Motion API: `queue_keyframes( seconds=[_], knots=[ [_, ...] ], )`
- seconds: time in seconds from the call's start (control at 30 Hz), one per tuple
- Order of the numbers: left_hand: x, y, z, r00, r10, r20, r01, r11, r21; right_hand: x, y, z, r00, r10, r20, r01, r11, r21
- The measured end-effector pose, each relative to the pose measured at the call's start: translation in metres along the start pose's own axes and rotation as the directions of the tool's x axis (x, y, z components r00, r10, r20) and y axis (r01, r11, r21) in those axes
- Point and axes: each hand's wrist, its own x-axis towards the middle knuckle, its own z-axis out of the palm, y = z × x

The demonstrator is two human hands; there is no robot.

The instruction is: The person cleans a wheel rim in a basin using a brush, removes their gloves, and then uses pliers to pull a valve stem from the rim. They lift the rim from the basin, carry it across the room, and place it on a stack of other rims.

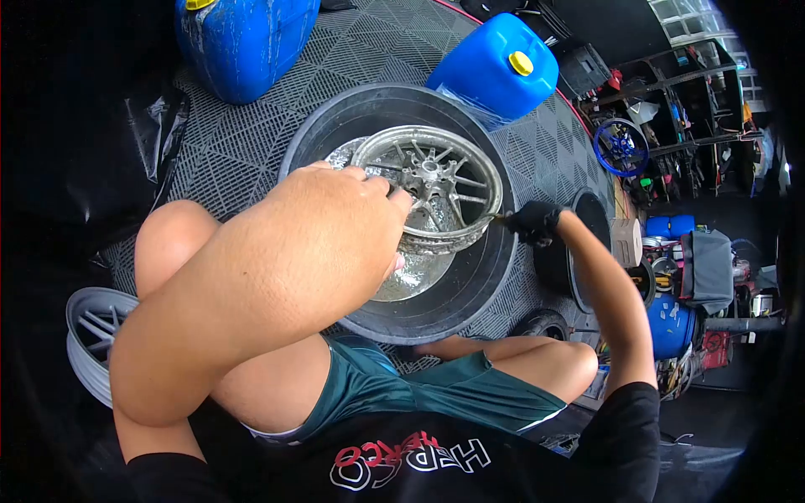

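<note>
A bare metal motorcycle wheel rim (pixel 490 155) leans in a large black round tub (pixel 323 113), above murky grey liquid (pixel 411 281). My left hand (pixel 373 205) is bare and closed around the rim's left side, with its fingers over the edge and its thumb low down. At the rim's right edge, my right hand (pixel 534 223), in a black glove, is closed on a thin, short tool (pixel 498 217) whose tip touches the metal. The tool's kind is too small to make out. My left forearm hides part of the tub.
Blue jerrycans with yellow caps stand behind the tub, one at the left (pixel 243 46), one at the right (pixel 490 71). A silver wheel (pixel 88 335) lies by my left knee. Another black tub (pixel 587 214), a tyre (pixel 545 327) and cluttered shelves (pixel 696 109) are at the right.
</note>
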Motion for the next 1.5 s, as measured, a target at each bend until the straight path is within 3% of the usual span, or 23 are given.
queue_keyframes(
  seconds=[0.07, 0.13, 0.2, 0.27, 0.3, 0.4, 0.53, 0.6, 0.7, 0.73, 0.77, 0.9, 1.2, 1.23, 1.33, 1.5],
  knots=[
    [-0.005, -0.001, -0.004, 1.0, -0.009, 0.019, 0.009, 1.0, 0.008, -0.006, -0.011, -0.024, 0.989, 0.144, 0.04, -0.14, 0.986, -0.092],
    [-0.01, -0.002, -0.005, 1.0, 0.01, 0.003, -0.011, 0.998, 0.056, -0.014, -0.019, -0.043, 0.89, 0.451, 0.066, -0.455, 0.87, 0.193],
    [-0.014, -0.002, -0.006, 1.0, -0.007, -0.004, 0.007, 1.0, 0.005, -0.03, -0.018, -0.056, 0.98, 0.181, -0.077, -0.184, 0.982, -0.039],
    [-0.017, -0.003, -0.007, 1.0, -0.022, -0.011, 0.022, 1.0, -0.016, -0.043, -0.044, -0.077, 0.935, 0.335, -0.114, -0.333, 0.942, 0.034],
    [-0.018, -0.003, -0.007, 1.0, -0.023, -0.009, 0.023, 1.0, -0.01, -0.049, -0.053, -0.084, 0.951, 0.256, -0.172, -0.271, 0.96, -0.073],
    [-0.019, -0.002, -0.011, 0.998, -0.067, 0.001, 0.067, 0.998, -0.02, -0.059, -0.08, -0.106, 0.907, 0.365, -0.209, -0.371, 0.928, 0.01],
    [-0.02, 0.001, -0.018, 0.994, -0.111, 0.01, 0.112, 0.991, -0.075, -0.056, -0.095, -0.12, 0.89, 0.352, -0.288, -0.34, 0.936, 0.093],
    [-0.019, 0.004, -0.025, 0.989, -0.124, 0.078, 0.13, 0.988, -0.081, -0.036, -0.088, -0.117, 0.917, 0.068, -0.393, -0.218, 0.91, -0.352],
    [-0.014, 0.006, -0.028, 0.986, -0.104, 0.133, 0.116, 0.99, -0.084, -0.068, -0.141, -0.118, 0.892, 0.184, -0.414, -0.27, 0.95, -0.159],
    [-0.013, 0.007, -0.028, 0.985, -0.09, 0.145, 0.103, 0.991, -0.085, -0.046, -0.125, -0.11, 0.905, -0.065, -0.421, -0.165, 0.858, -0.486],
    [-0.011, 0.008, -0.028, 0.984, -0.084, 0.155, 0.1, 0.99, -0.101, -0.055, -0.141, -0.11, 0.891, -0.021, -0.453, -0.206, 0.872, -0.445],
    [0.0, 0.01, -0.029, 0.979, -0.075, 0.189, 0.097, 0.989, -0.109, -0.053, -0.164, -0.116, 0.935, -0.217, -0.281, -0.043, 0.717, -0.696],
    [0.026, 0.007, -0.035, 0.945, -0.149, 0.29, 0.179, 0.981, -0.078, -0.05, -0.223, -0.165, 0.92, -0.168, -0.353, -0.018, 0.884, -0.467],
    [0.026, 0.002, -0.032, 0.964, -0.126, 0.235, 0.154, 0.983, -0.104, -0.049, -0.226, -0.17, 0.919, -0.166, -0.356, -0.014, 0.892, -0.451],
    [0.022, -0.003, -0.038, 0.924, -0.261, 0.279, 0.305, 0.944, -0.128, -0.048, -0.238, -0.183, 0.919, -0.168, -0.357, -0.006, 0.898, -0.439],
    [0.004, -0.014, -0.034, 0.952, -0.237, 0.194, 0.26, 0.96, -0.101, -0.043, -0.255, -0.203, 0.928, -0.154, -0.338, -0.006, 0.904, -0.427]
  ],
)
